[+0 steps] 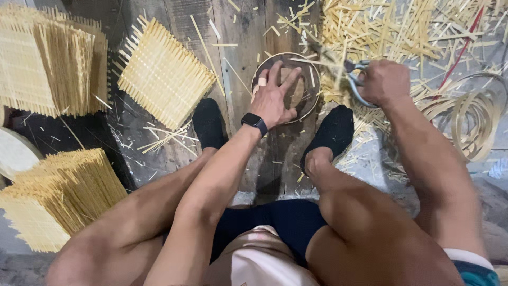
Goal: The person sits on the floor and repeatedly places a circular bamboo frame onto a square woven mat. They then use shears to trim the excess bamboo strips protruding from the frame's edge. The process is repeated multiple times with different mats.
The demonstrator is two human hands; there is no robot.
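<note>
My left hand [275, 95] presses flat with spread fingers on a round wooden disc ringed by a thin bamboo hoop [309, 95], lying on the plank floor between my feet. A bandage wraps one finger and a black watch sits on that wrist. My right hand [383, 82] grips the grey handles of a pair of scissors [355, 74], whose blades point left over the disc's upper right edge. Both feet in black socks [209, 124] flank the disc.
A square woven bamboo mat [164, 74] lies left of the disc. Stacks of similar mats [50, 63] stand at far left, another pile [58, 193] at lower left. Cut bamboo slivers [391, 32] litter the upper right; coiled bamboo strips [471, 119] lie at right.
</note>
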